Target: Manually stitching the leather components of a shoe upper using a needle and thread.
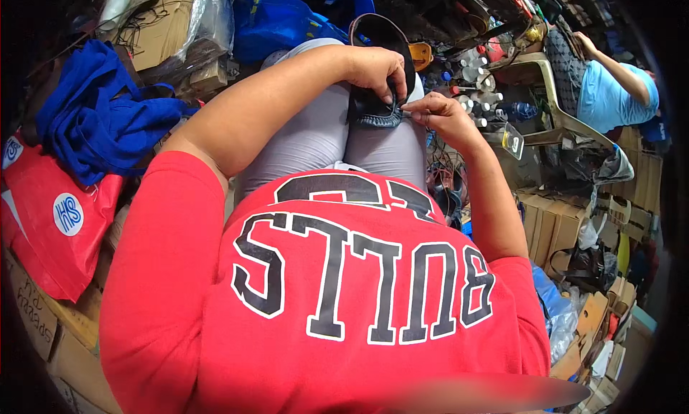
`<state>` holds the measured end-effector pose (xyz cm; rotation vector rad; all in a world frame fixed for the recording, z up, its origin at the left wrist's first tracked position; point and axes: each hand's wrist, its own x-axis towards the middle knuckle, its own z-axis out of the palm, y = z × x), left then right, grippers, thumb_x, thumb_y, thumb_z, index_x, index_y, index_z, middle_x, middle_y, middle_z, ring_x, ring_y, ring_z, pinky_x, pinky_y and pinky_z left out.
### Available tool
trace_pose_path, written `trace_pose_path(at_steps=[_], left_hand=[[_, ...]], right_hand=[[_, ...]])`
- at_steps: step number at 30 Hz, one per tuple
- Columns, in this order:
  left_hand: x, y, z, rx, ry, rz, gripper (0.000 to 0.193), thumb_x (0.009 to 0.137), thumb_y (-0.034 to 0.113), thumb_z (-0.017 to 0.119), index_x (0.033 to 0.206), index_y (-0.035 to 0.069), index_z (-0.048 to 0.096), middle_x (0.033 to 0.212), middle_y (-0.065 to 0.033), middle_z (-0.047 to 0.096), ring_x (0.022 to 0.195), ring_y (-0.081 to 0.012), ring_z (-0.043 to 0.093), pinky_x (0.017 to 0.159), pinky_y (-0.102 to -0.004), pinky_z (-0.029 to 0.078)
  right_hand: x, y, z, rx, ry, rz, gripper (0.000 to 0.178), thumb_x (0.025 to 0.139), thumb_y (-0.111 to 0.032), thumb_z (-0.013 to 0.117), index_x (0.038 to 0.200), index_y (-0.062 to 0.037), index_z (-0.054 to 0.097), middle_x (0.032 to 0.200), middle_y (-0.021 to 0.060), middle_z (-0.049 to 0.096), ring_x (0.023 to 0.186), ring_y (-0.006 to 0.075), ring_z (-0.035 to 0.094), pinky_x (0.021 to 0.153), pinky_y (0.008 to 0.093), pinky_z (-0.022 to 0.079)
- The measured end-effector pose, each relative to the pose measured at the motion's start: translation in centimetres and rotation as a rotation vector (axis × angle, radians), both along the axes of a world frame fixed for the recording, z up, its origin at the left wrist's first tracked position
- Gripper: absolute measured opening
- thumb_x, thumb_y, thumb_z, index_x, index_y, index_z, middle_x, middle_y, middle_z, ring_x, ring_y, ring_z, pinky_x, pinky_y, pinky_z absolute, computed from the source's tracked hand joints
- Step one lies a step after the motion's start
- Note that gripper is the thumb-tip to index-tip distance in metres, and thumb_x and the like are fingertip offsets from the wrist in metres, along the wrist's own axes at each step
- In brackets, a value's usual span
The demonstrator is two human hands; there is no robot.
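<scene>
Black shoe point(379, 98) upper centre of frame, on your lap | left hand point(376, 69) clamped over its top, fingers curled | right hand point(439, 114) pinched at the stitched edge, something thin I can't make out | keep the shoe pressed steady and pull evenly along the seam.

It looked like a cramped shoemaking workshop: cardboard boxes point(556, 231) stacked along the sides, small glue bottles point(474, 98) clustered ahead, leather pieces and bags point(585, 267) heaped about (another worker point(610, 91) sat nearby).
</scene>
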<state>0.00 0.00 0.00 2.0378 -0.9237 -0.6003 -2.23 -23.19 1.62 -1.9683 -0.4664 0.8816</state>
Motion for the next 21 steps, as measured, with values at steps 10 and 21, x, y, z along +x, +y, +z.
trace_pose_path(at_steps=[10, 21], left_hand=[[-3.3, 1.4, -0.9, -0.174, -0.348, 0.447, 0.036, 0.071, -0.004, 0.061, 0.102, 0.011, 0.068, 0.100, -0.0090, 0.050, 0.089, -0.0207, 0.054, 0.078, -0.0291, 0.045], [-10.8, 2.3, -0.2, 0.129, -0.719, 0.595, 0.025, 0.071, 0.003, 0.067, 0.092, 0.016, 0.071, 0.078, -0.0026, 0.058, 0.082, -0.0197, 0.055, 0.073, -0.0335, 0.040]], right_hand=[[-2.4, 1.2, 1.2, -0.052, -0.455, -0.011, 0.018, 0.077, -0.006, 0.069, 0.094, -0.0104, 0.072, 0.072, 0.0035, 0.049, 0.067, 0.0135, 0.051, 0.063, 0.0276, 0.043], [-6.7, 1.5, 0.1, -0.289, -0.954, 0.016, 0.039, 0.074, -0.006, 0.064, 0.108, -0.0239, 0.068, 0.073, 0.0032, 0.052, 0.073, 0.0223, 0.053, 0.077, 0.0361, 0.035]])
